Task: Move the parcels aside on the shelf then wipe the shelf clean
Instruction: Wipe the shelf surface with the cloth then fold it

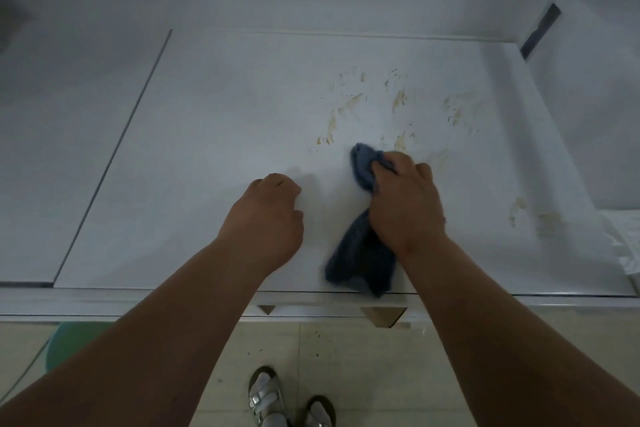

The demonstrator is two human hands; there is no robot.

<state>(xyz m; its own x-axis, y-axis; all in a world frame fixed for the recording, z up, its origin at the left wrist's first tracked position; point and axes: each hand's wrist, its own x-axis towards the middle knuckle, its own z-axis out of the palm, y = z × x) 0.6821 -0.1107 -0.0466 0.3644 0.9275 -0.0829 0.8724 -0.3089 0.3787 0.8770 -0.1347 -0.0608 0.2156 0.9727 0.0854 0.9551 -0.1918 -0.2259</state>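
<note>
The white shelf (214, 135) fills the view, with brownish smears (349, 107) across its middle and right. My right hand (405, 204) grips a blue cloth (363, 253) and presses its bunched end onto the shelf just below the smears; the cloth's tail hangs back to the front edge. My left hand (270, 215) rests on the shelf to the left of the cloth, fingers curled under, holding nothing. A pale plastic-wrapped parcel (623, 246) lies at the far right edge, only partly in view.
A seam (114, 156) splits the shelf from a second panel on the left. A white wall stands behind and a side wall at right. Below the front edge are a tiled floor, my sandalled feet (287, 402) and a green round object (72, 343).
</note>
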